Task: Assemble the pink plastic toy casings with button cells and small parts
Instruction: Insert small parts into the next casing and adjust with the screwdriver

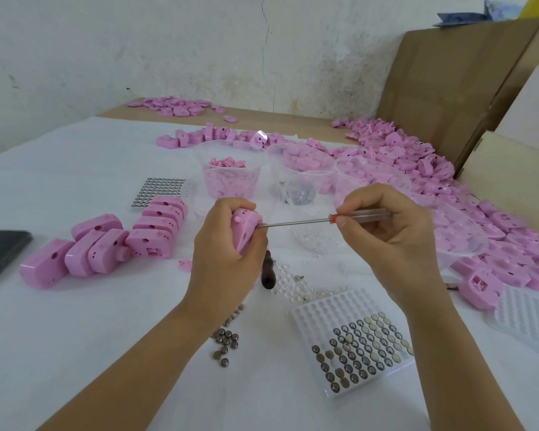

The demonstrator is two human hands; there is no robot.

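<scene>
Left grip [227, 244] curled round pink casing [246, 227], held above counter [75, 337]. Right grip [392, 241] pinching screwdriver [364, 214]; shaft near level, tip at casing's right face. Push, by my reckoning, goes straight left along shaft.

bare cloth [75, 337] lower left, casing pile [448, 169] right

The bench [75, 321], draped in white cloth, carries a cluster of closed pink casings [106, 244] at the left near a dark flat device [0, 247], and a sprawling heap of pink shell halves [448, 181] along the right. Clear plastic cups [206, 160] stand mid-back, a tray of cells [190, 188] just left of them. Near the front lie loose button cells [226, 343], a partly filled white tray [318, 309] and, farther right, an empty tray [529, 318].
</scene>
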